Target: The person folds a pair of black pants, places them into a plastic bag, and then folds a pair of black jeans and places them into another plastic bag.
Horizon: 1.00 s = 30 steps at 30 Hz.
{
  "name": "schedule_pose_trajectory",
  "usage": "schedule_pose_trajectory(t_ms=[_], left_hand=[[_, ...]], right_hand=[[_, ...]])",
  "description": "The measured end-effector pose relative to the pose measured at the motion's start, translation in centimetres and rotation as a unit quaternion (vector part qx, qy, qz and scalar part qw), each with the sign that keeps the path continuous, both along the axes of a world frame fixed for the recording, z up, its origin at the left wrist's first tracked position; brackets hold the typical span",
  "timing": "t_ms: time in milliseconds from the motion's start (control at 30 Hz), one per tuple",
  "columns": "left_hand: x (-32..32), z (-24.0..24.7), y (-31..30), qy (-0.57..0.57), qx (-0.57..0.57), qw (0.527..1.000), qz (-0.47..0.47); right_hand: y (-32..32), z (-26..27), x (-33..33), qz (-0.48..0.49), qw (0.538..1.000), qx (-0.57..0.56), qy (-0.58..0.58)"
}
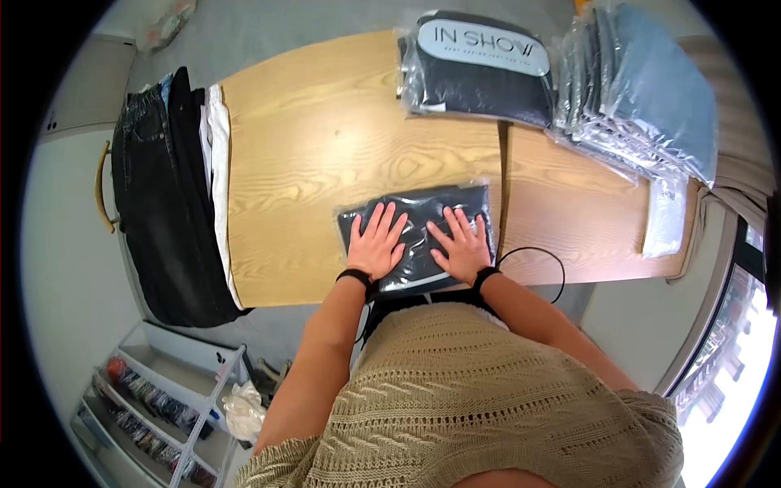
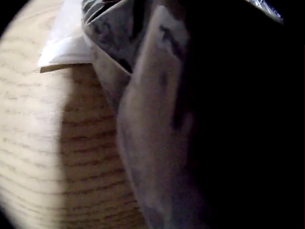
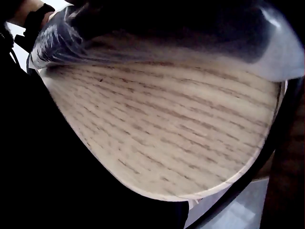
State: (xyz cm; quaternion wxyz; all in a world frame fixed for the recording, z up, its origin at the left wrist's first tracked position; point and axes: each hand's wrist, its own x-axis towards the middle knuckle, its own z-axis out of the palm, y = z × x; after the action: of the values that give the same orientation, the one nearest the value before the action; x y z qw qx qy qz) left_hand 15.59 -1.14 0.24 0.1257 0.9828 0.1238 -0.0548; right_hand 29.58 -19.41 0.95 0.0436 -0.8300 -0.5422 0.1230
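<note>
While both hands point(image 1: 377, 244) point(image 1: 462, 244), fingers spread, rest on a bagged garment point(image 1: 418, 248), jeans point(image 1: 150, 203) line the table's point(image 1: 293, 138) left edge, packages point(image 1: 663, 98) its far-right corner.

Left arm point(image 1: 324, 350) and right arm point(image 1: 541, 323) bare, both extended forward and angled inward. Left hand point(image 1: 376, 246) and right hand point(image 1: 464, 250) lie palm-down, side by side, apart. Fingers point(image 1: 376, 218) spread, nearly straight; thumbs point(image 1: 398, 254) point inward.
</note>
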Motion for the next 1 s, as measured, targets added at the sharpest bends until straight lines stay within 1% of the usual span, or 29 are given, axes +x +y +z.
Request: schedule_pose_trajectory(t_ms=[100,133,267,333,367,400,467,533,567,600,633,667,700,733,767,800,833,867,933,967,1000], left_hand=[[-0.1,-0.1,-0.1,-0.01,0.006,1.0,0.001],[-0.2,-0.3,0.0,-0.031,0.003,1.0,-0.004],[-0.3,0.6,-0.1,-0.048,0.004,0.999,-0.008],[-0.5,1.2,0.0,-0.05,-0.009,0.999,-0.014],[-0.7,1.6,0.4,-0.037,-0.036,0.999,-0.019],[-1.0,2.5,0.6,-0.07,-0.077,0.995,-0.003],[-2.2,3.3,1.3,-0.175,-0.159,0.966,0.108],[-4.8,2.5,2.3,-0.212,-0.17,0.933,0.235],[-6.4,1.0,2.4,-0.233,-0.165,0.906,0.312],[-7.4,0.6,2.1,-0.232,-0.161,0.906,0.314],[-8.3,0.1,1.9,-0.165,-0.274,0.855,0.407],[-9.0,-0.6,1.6,-0.094,-0.38,0.78,0.488],[-9.7,-2.1,1.2,-0.095,-0.365,0.795,0.474],[-9.9,-2.9,0.9,-0.097,-0.364,0.795,0.475],[-9.9,-3.5,0.4,-0.102,-0.409,0.782,0.459],[-10.1,-4.1,0.1,-0.107,-0.454,0.767,0.441],[-10.2,-4.8,0.1,-0.089,-0.45,0.77,0.443],[-10.1,-4.0,-0.1,-0.093,-0.449,0.771,0.443],[-9.8,-1.7,-0.7,-0.049,-0.512,0.737,0.439],[-10.4,-3.5,-0.3,-0.051,-0.48,0.771,0.416],[-10.3,-2.7,-0.5,-0.043,-0.456,0.795,0.398]], right_hand=[[0.1,0.5,-0.1,0.002,1.0,-0.012,-0.004],[0.0,0.5,-0.1,0.001,1.0,-0.013,-0.003],[-0.4,0.9,-0.2,0.003,1.0,0.02,-0.007],[-0.7,1.2,-0.1,0.012,1.0,0.019,0.011],[-1.0,1.1,0.3,0.024,0.999,0.026,0.034],[-1.3,2.0,0.8,0.03,0.995,0.025,0.087],[-2.6,2.4,2.1,-0.002,0.983,0.135,0.125],[-4.2,2.4,2.6,-0.168,0.959,0.199,0.111],[-5.1,1.5,3.1,-0.226,0.944,0.2,0.133],[-5.8,0.9,3.5,-0.283,0.925,0.199,0.154],[-6.5,0.4,3.9,-0.356,0.86,0.195,0.309],[-7.0,-0.8,4.3,-0.354,0.86,0.196,0.31],[-7.5,-2.9,4.9,-0.37,0.827,0.172,0.387],[-7.6,-4.1,5.2,-0.383,0.787,0.146,0.461],[-7.5,-3.7,5.3,-0.384,0.757,0.151,0.507],[-7.5,-4.7,5.6,-0.382,0.757,0.152,0.507],[-7.3,-5.8,6.1,-0.383,0.776,0.11,0.489],[-7.2,-6.6,6.5,-0.383,0.794,0.069,0.468],[-7.1,-5.4,6.1,-0.371,0.794,0.072,0.476],[-7.1,-5.9,6.0,-0.342,0.781,0.099,0.512],[-7.1,-6.2,6.1,-0.311,0.768,0.129,0.544]])
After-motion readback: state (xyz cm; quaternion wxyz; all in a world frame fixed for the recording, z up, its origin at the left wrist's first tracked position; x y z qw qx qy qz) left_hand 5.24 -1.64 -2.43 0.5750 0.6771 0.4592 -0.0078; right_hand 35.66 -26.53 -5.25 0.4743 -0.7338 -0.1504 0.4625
